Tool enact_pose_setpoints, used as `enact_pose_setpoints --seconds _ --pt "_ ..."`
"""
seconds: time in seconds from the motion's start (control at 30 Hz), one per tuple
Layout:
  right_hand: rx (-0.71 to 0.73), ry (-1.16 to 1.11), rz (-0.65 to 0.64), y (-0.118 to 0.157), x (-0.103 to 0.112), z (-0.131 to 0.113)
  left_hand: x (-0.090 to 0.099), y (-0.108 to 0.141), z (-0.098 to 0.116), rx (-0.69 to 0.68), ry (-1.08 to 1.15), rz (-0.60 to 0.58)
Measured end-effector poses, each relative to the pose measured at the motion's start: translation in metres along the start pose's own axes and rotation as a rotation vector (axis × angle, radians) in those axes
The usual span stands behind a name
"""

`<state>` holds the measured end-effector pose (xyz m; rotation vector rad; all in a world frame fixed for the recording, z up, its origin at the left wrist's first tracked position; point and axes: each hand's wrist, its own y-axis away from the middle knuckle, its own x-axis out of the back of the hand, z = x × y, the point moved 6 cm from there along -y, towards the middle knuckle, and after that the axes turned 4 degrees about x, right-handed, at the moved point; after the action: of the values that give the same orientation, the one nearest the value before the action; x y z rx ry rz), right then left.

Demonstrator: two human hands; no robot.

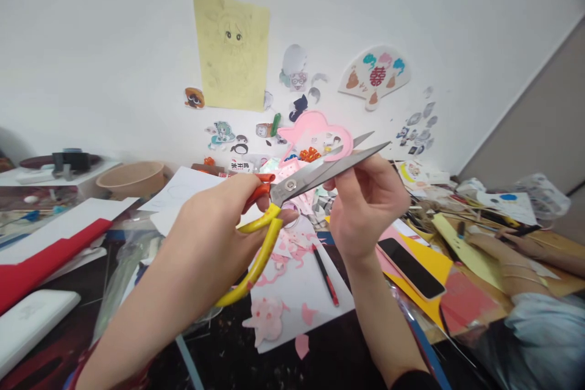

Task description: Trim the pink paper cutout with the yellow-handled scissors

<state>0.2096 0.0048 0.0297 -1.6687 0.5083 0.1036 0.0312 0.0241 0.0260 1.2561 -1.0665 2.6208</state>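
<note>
Right up close, the left hand (214, 219) was wrapped around the handles of the metal scissors (290, 185), one orange and one yellow. The blades were a little way apart and pointed to the right of the frame. The right hand (368, 207) had its fingers bent and seemed to pinch the edge of a curly pink paper cutout (315, 123), but the blades hid just where the fingertips met it. The cutout was in the middle of the frame, with its lower right edge at the blades.

It looked like a good bit of the cutting was done. The cutout had a round, bumpy edge and a big hole inside. Below, a pink paper animal head (266, 320) lay loose at the edge of a white sheet (315, 322). One pink scrap (309, 315) was on the sheet, and another was just past its lower edge. What was left seemed to be the bit of edge by the blades; how much, I could not tell.

A dark pen with red ends (325, 275) lay on the sheet too. To the right was a phone (411, 268) on some yellow paper (439, 260). Past that, another person's hand (484, 247) rested on a pale yellow sheet.

Far back, a pencil drawing (233, 73) and a paper fan (375, 73) were up on the white wall.
</note>
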Motion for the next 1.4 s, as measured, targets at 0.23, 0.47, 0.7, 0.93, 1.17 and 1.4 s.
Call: enact_pose_setpoints --seconds 0.23,0.47,0.7,0.93,1.17,1.4 --pt "0.06 -0.019 0.038 0.0 -0.001 -0.004 -0.001 0.001 -0.001 0.012 -0.006 -0.013" --pt "0.076 0.035 0.044 0.0 0.0 -0.004 -0.001 0.004 -0.001 -0.006 -0.041 0.005" --pt "0.105 0.08 0.064 0.001 0.002 -0.005 0.0 0.003 0.001 0.025 0.0 -0.013" --pt "0.19 0.152 0.107 0.002 0.002 -0.009 -0.001 0.003 0.002 0.043 0.01 -0.021" --pt "0.185 0.106 0.075 0.0 0.0 -0.01 -0.001 0.004 0.001 0.049 -0.004 -0.042" --pt "0.032 -0.037 -0.161 -0.01 0.0 0.002 0.009 0.0 0.0 -0.086 -0.141 0.076"
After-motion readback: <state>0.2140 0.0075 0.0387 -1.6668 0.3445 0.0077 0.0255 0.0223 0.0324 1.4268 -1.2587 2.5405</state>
